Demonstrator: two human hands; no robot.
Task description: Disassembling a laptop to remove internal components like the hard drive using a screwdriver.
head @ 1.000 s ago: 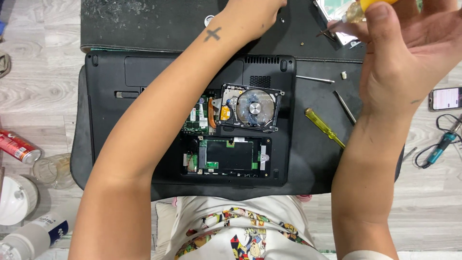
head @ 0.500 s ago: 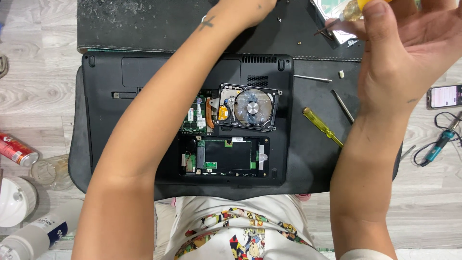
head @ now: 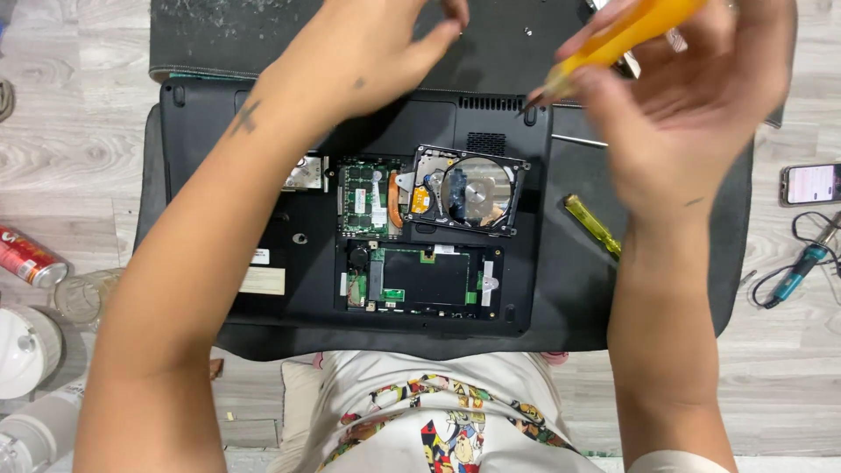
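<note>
Grey wooden floor is carrying a black mat (head: 574, 298) where an opened laptop (head: 350, 210) is lying while the right hand (head: 692, 114), grip pinching an orange screwdriver (head: 626, 35), is hovering above the laptop's upper edge beside the loosely spread left hand (head: 368, 52), likely mid-unscrewing.

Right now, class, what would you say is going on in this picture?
A person sits over an upturned black laptop with its bottom covers off, showing circuit boards and an opened hard drive with a bare shiny platter. The right hand holds an orange-handled screwdriver, tip near the laptop's rear edge. The left hand hovers above the rear edge, fingers pinched together. A yellow screwdriver lies on the dark mat beside it.
</note>
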